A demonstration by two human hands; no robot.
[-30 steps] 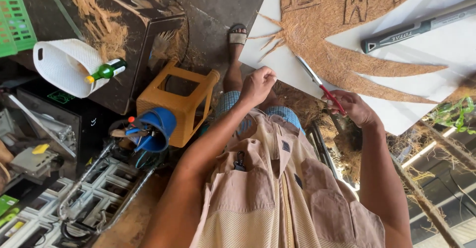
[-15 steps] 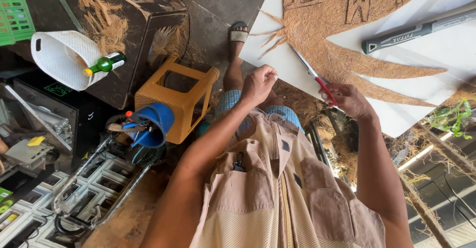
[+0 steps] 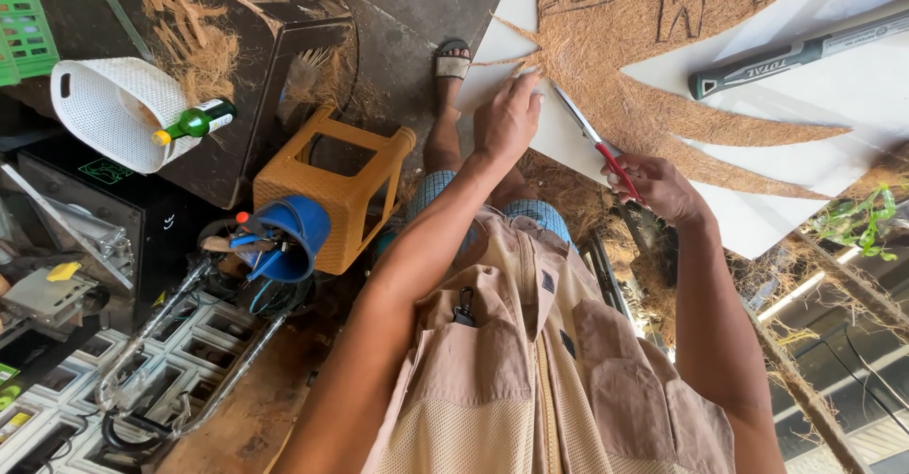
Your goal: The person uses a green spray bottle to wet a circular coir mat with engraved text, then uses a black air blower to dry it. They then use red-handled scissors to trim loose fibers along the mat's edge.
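On the white board [image 3: 757,218], far centre, coir mat [image 3: 615,48]: light, floppy, fibrous, best pinned near the cut. Left hand [image 3: 507,119] flat, pressing its edge; right hand [image 3: 658,185] closed round red-handled scissors [image 3: 592,138].

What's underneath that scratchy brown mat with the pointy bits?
Under the brown coir fibre mat lies a flat white board; it shows between the mat's points. Whatever sits beneath the mat's middle is covered. The left hand presses on the mat's edge.
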